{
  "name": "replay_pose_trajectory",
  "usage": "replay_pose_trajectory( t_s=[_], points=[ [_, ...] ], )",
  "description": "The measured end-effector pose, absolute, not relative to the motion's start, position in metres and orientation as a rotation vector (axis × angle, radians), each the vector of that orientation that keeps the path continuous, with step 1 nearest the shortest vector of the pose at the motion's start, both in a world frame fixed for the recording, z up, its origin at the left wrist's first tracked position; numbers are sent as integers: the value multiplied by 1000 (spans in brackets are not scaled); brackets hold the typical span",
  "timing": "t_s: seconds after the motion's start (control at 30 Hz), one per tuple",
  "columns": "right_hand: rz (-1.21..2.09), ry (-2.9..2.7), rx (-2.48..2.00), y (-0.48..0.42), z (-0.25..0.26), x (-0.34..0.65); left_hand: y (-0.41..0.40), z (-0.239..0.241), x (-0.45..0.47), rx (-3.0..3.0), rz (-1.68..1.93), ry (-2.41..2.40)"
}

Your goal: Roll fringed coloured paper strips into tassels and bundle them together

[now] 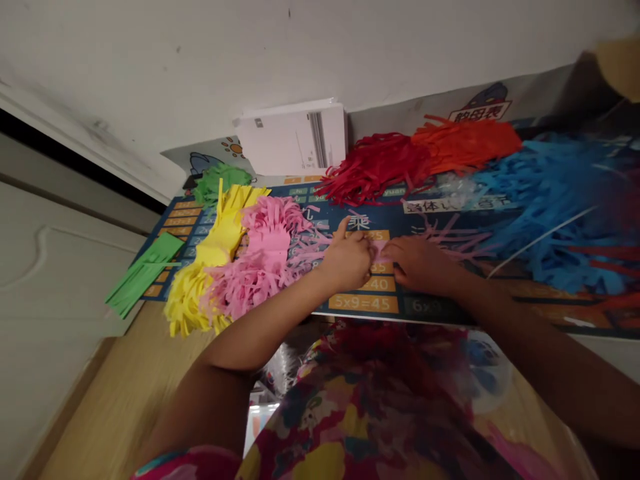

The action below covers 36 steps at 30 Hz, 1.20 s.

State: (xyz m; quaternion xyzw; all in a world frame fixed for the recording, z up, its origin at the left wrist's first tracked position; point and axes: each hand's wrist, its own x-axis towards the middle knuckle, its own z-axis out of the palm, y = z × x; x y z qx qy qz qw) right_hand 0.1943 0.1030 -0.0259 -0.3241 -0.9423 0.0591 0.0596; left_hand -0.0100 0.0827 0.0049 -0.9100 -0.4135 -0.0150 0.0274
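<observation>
Patterned clothing (320, 433), hands (351, 260) on pink fringe (379, 250)

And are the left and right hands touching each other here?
Apart: in the head view, the lilac fringed paper shows in the gap between the left hand and the right hand.

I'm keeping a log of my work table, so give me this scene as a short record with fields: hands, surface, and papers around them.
Left hand: at the pale lilac fringed paper; grip unclear
Right hand: at the same paper's other side; grip unclear
Surface: printed sheet, "5x9=45" readable
Left side: pink fringed paper, yellow fringed paper, two green fringed pieces
Back: red fringed paper, orange fringed paper
Right side: blue fringed pile
</observation>
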Motion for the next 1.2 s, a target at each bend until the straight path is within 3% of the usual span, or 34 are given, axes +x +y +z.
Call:
replay_pose_trajectory(
  t_s=[0.27, 0.7, 1.2],
  points=[
    [342, -2653, -1001, 125, -42, 207, 85, -12, -28, -2822, -214, -1325],
    [730, -2440, -1127, 153, -46, 226, 100, -16, -47, -2836, -524, -1805],
    [478, -2412, -1430, 152, -54, 210, 112, -33, -39, -2625, -530, -1969]
  ],
)
